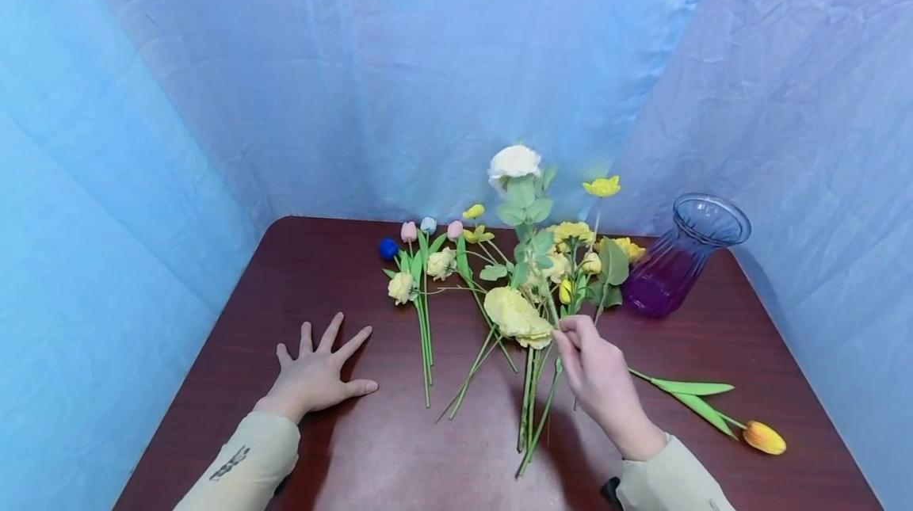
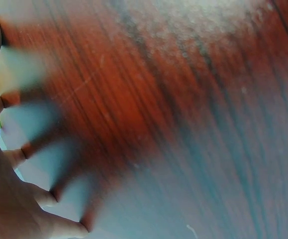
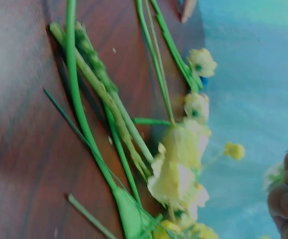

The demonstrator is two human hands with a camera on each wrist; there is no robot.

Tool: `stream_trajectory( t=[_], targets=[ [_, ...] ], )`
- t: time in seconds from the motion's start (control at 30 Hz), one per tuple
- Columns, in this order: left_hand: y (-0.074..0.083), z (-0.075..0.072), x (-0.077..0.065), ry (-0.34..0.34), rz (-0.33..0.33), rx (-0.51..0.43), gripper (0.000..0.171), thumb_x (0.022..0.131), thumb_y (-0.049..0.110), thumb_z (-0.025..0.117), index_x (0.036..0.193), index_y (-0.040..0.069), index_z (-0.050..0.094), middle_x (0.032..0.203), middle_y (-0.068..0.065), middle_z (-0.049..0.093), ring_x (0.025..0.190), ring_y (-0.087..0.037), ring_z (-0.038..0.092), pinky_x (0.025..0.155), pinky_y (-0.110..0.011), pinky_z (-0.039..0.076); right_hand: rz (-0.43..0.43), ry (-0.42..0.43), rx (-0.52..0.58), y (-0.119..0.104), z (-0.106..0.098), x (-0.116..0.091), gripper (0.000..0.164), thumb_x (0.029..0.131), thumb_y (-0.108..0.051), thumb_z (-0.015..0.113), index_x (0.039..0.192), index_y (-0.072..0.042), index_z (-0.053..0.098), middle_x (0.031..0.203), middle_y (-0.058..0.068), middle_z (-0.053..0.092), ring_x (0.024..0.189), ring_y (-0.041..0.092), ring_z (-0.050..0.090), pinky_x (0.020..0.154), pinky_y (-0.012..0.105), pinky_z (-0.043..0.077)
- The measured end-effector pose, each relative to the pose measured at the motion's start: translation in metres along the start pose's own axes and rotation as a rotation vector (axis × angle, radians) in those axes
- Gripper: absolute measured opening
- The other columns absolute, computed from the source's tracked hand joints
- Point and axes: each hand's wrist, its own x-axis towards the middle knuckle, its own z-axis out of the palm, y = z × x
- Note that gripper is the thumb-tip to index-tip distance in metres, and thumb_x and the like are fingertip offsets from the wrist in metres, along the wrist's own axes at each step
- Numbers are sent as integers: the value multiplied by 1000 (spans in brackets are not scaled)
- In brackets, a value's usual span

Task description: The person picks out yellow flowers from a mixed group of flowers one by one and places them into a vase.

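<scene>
My right hand pinches the stem of a white rose, whose bloom stands upright above the other flowers, its green leaves below it. In the right wrist view only the fingertips show at the right edge. Below the hand lie a large pale yellow flower and a bundle of green stems. My left hand rests on the table with its fingers spread, holding nothing; the left wrist view shows its fingers against the wood.
A glass vase, purple in its lower part, stands at the right. An orange-yellow tulip lies at the front right. Pink tulips, a blue tulip and small cream flowers lie left of centre. Blue curtains surround the dark table.
</scene>
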Motion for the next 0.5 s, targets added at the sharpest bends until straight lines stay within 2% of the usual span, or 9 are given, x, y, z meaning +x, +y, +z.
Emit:
stream_trajectory(
  t=[0.1, 0.27, 0.37, 0.5],
  targets=[
    [0, 0, 0, -7, -3, -1, 94, 73, 82, 52, 151, 39, 25, 159, -17, 9, 134, -61, 3, 90, -87, 9, -26, 85, 2, 5, -12, 0, 21, 84, 4, 66, 102, 1, 56, 74, 3, 68, 55, 8, 52, 46, 29, 46],
    [-1, -1, 0, -13, -5, -1, 94, 73, 83, 51, 151, 38, 25, 159, -17, 8, 133, -61, 3, 89, -87, 7, -20, 243, -37, 19, -31, 1, 17, 87, 0, 63, 102, 5, 56, 65, -3, 62, 51, 5, 50, 42, 25, 42],
    [-1, -1, 0, -20, -3, -1, 94, 74, 83, 50, 152, 37, 25, 159, -17, 7, 133, -61, 3, 89, -87, 7, 37, 300, -81, 29, -42, -1, 17, 88, 0, 64, 103, 5, 56, 63, -3, 62, 49, 2, 47, 40, 24, 39],
    [0, -1, 1, -18, -2, -3, 93, 74, 83, 51, 152, 37, 25, 159, -17, 8, 133, -61, 3, 89, -87, 7, 137, 329, -137, 43, -58, -9, 19, 90, 1, 63, 105, 6, 54, 63, 1, 64, 47, -2, 45, 40, 24, 35]
  ],
)
